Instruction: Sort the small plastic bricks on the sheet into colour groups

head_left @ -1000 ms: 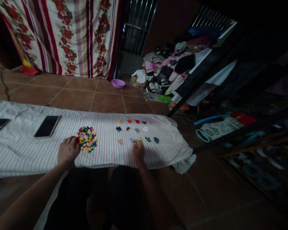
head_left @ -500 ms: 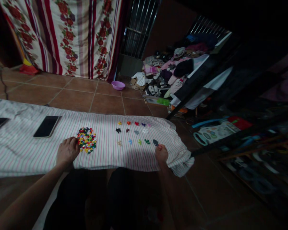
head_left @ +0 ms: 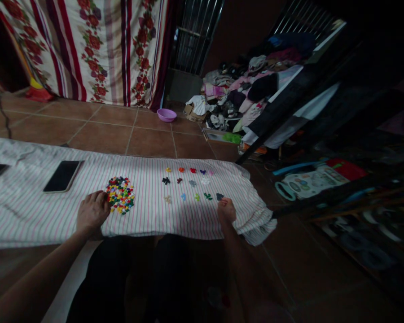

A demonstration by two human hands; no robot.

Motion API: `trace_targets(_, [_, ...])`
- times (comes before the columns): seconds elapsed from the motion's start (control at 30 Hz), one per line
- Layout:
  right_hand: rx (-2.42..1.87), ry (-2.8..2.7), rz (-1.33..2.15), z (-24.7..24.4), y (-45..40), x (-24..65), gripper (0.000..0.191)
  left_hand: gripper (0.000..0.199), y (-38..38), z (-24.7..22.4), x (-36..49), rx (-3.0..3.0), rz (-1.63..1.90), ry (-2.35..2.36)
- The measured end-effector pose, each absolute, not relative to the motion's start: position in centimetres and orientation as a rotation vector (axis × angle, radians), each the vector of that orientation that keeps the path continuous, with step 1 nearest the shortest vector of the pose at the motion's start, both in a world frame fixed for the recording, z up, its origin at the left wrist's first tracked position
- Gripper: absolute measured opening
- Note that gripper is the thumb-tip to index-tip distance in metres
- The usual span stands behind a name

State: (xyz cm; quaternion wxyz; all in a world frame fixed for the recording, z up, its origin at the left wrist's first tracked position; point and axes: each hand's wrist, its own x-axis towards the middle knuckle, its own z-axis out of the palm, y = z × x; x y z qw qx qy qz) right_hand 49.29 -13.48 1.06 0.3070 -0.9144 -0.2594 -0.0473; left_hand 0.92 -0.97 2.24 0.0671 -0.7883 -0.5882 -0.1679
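Nearest the camera, at lower centre of the frame, both forearms reach up from a seated lap toward the pink-and-white striped cloth (head_left: 30, 215) spread across the table.

Left hand (head_left: 92, 214): lies loosely curled on the cloth at lower left of centre, knuckles up, fingertips touching the near-left edge of the heap of small multicoloured plastic pieces (head_left: 120, 194). Whether a piece is pinched cannot be told in this dim light.

Right hand (head_left: 226, 209): closed into a loose fist at right of centre, thumb side up, resting on the cloth just below the dark grey-blue piece (head_left: 219, 196) that ends the nearest row. Whether it holds anything cannot be told. The hands are well apart.

Judgement on the step in hand: pieces appear to be drawn from the heap and set out by colour. To do it well, take one piece at a time from the heap's edge without scattering it, and put each down beside its match, keeping the rows apart and clear of the cloth's drooping right corner.

Beyond the hands, the sorted coloured pieces (head_left: 191, 183) stand in three rows at centre frame. A black smartphone (head_left: 63, 176) lies face up at left on the cloth. Further off, upper centre, a small purple plastic bowl (head_left: 166, 115) sits on the brown tiled floor (head_left: 101, 134), with a floral striped curtain (head_left: 87, 49) upper left and a pile of clothes (head_left: 242, 96) upper right.
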Motion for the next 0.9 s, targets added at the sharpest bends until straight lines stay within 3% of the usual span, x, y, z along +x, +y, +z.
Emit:
trace_targets(0.33, [-2.409,-0.656,-0.159,0.78,-13.41,49.00,0.026,0.036,-0.79,1.64,0.72,-2.378,-0.549,-1.743])
trace_targets(0.9, [-2.241,-0.672,-0.226,0.31,-13.68,49.26,0.037,0.030,-0.96,2.43,1.34,-2.390,-0.575,-1.877])
